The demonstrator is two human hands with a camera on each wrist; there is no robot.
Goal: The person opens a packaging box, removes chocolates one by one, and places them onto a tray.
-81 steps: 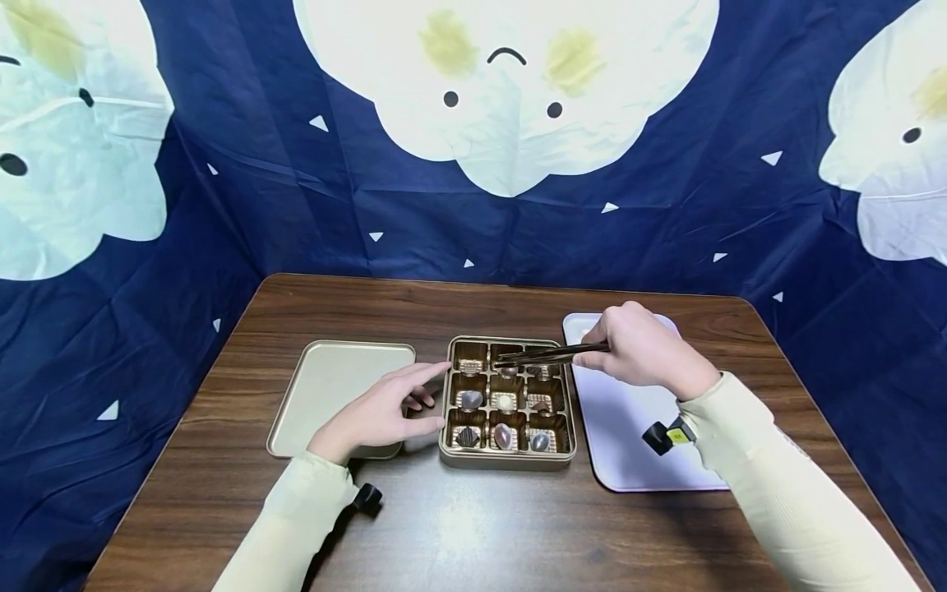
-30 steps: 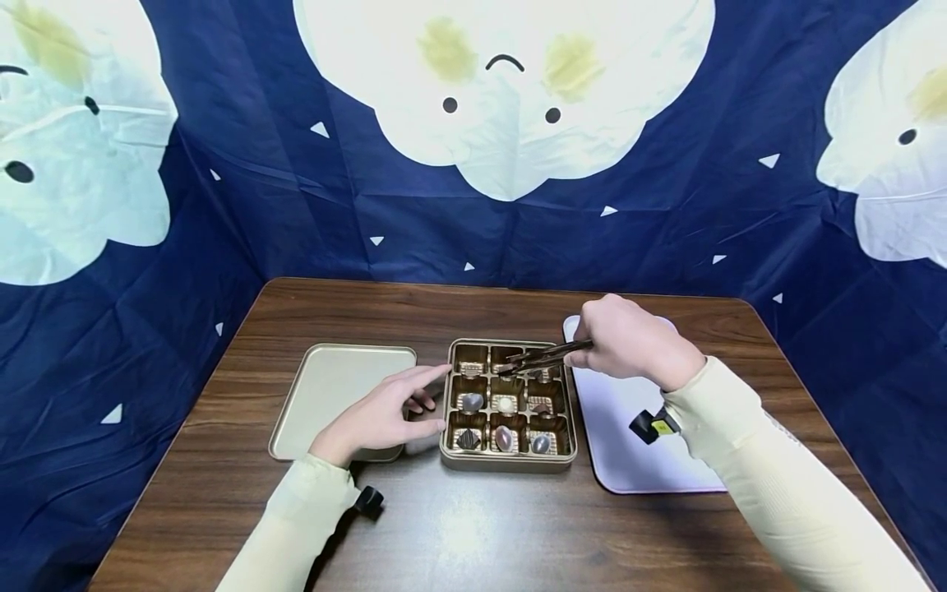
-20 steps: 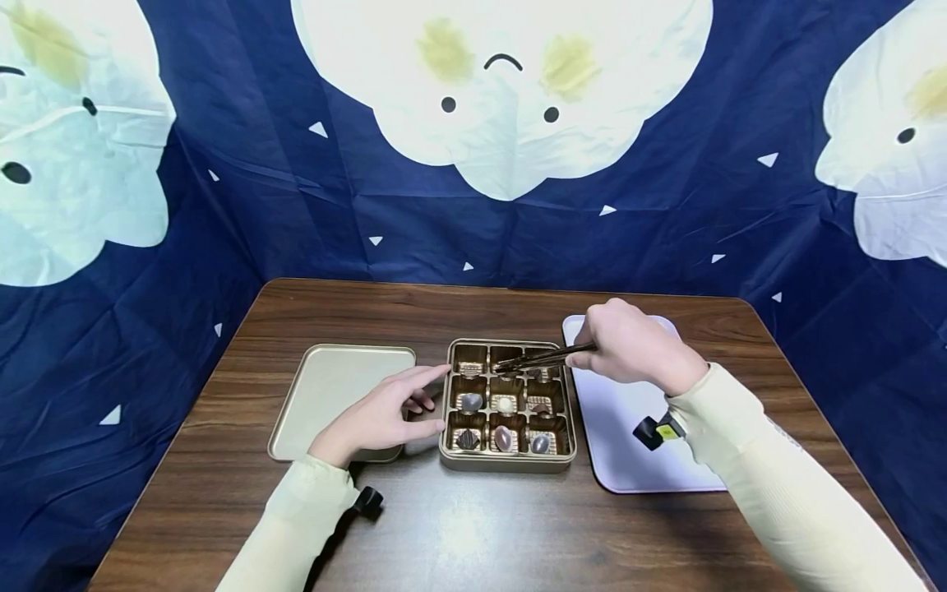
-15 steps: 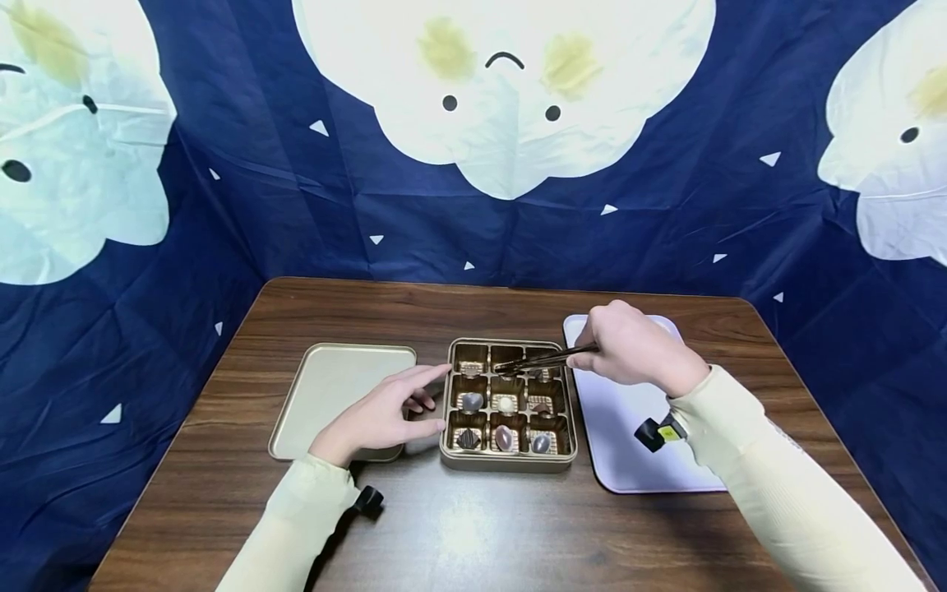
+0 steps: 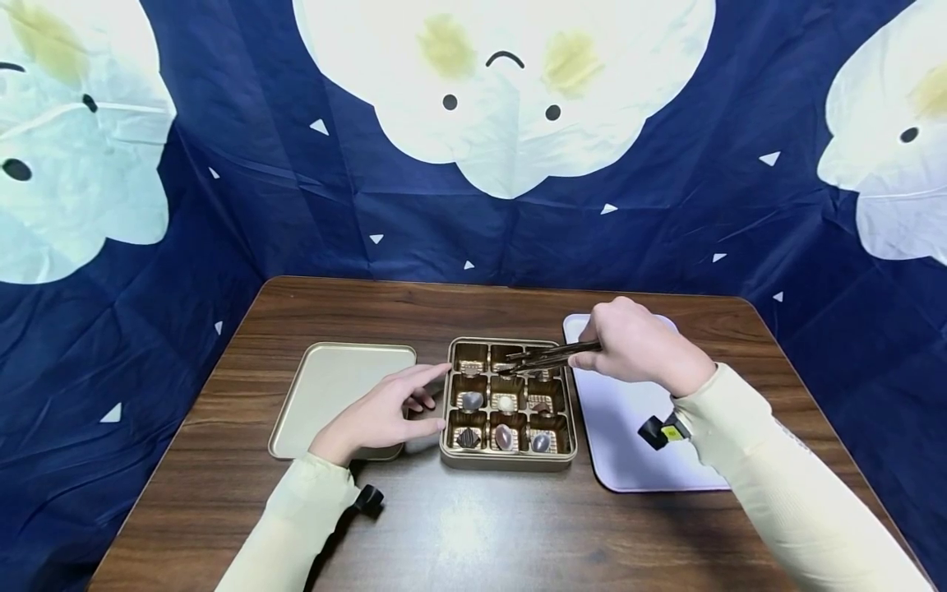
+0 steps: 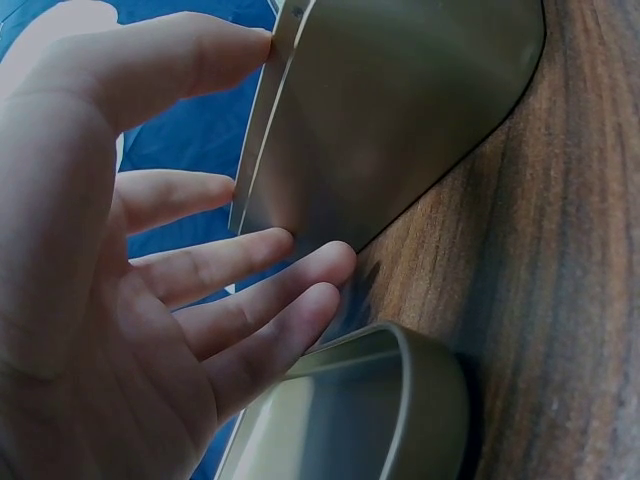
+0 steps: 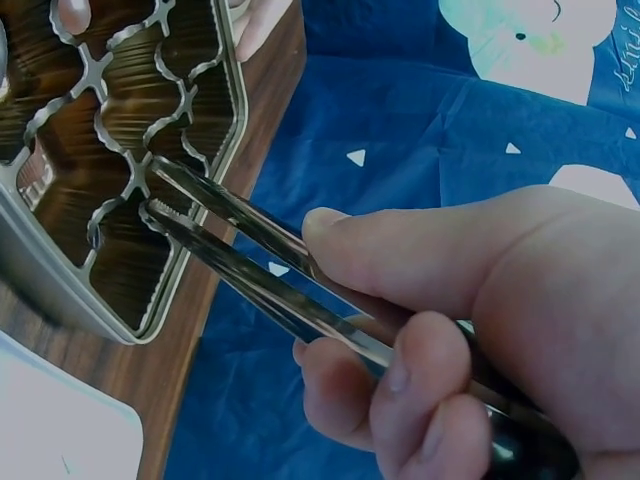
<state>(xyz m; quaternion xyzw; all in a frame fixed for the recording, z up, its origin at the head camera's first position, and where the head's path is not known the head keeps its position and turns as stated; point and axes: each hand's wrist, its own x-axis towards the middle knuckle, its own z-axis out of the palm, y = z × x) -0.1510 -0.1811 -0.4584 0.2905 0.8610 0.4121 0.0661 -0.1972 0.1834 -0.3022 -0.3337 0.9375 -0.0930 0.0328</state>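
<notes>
far left: gold lid [image 5: 336, 395] lying flat on the wooden table [image 5: 473, 526], near corner hidden under the left hand [image 5: 381, 413]. fingers [image 6: 262, 265] straight and relaxed, resting against the side of the gold box [image 5: 507, 403]. inside the box, nine compartments: chocolates [image 5: 504, 436] in the middle and near rows, far row hard to make out behind the tongs [image 5: 551, 356] (tips slightly apart, nothing seen between them). right hand [image 5: 638, 352] gripping those tongs. lilac tray [image 5: 629, 444] partly covered by the wrist.

Both arms wear long cream sleeves [image 5: 769, 477]. A black strap clip [image 5: 367, 498] sits at the left wrist. The right wrist carries a black-and-yellow one [image 5: 661, 431]
</notes>
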